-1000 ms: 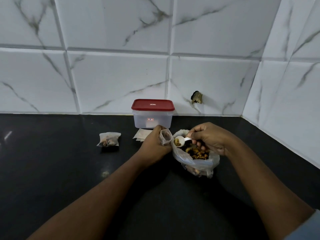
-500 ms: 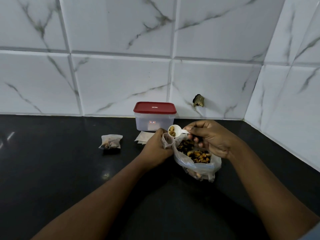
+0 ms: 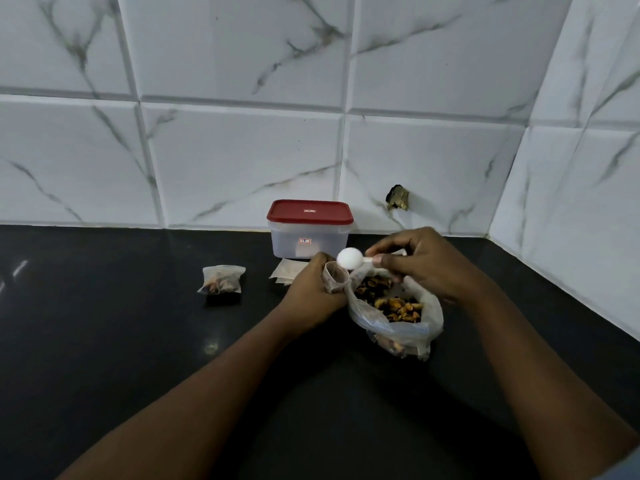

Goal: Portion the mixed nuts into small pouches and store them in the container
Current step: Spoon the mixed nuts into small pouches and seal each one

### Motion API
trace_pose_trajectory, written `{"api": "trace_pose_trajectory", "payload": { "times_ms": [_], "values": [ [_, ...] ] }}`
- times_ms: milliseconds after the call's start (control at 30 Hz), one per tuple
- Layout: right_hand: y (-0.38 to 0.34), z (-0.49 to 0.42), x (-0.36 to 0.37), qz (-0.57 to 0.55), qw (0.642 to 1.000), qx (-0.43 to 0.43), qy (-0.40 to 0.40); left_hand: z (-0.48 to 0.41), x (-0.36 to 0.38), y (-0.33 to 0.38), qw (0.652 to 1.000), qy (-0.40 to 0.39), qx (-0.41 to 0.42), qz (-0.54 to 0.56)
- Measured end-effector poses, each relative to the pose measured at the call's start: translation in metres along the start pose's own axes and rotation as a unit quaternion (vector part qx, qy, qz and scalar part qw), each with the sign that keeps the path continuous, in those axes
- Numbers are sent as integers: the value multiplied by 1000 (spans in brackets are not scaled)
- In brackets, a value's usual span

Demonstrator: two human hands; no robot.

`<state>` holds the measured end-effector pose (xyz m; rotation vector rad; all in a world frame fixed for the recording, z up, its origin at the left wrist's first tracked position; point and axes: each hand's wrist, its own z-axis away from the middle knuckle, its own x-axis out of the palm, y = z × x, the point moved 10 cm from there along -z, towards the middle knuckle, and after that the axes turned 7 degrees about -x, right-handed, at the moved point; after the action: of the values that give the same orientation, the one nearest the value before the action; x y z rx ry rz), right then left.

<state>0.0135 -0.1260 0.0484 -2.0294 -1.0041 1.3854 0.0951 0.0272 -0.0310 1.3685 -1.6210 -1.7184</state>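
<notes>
Over pouch (image 3: 336,279) — right hand (image 3: 426,261) holds spoon (image 3: 349,258) inverted.

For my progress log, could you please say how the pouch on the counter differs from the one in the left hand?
The counter pouch lies flat, untouched, nuts inside; the held pouch stands upright, mouth open, gripped by the left hand. Both are small and translucent.
</notes>
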Motion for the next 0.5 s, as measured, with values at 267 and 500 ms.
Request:
{"api": "trace_pose_trajectory", "payload": {
  "times_ms": [267, 500],
  "values": [
    [43, 7, -15, 145, 981, 77, -100, -1, 0, 2, 1000, 4, -4, -8],
    [46, 1, -32, 185, 980, 70, -1, 0, 0, 4, 1000, -2, -6, -20]
  ]
}}
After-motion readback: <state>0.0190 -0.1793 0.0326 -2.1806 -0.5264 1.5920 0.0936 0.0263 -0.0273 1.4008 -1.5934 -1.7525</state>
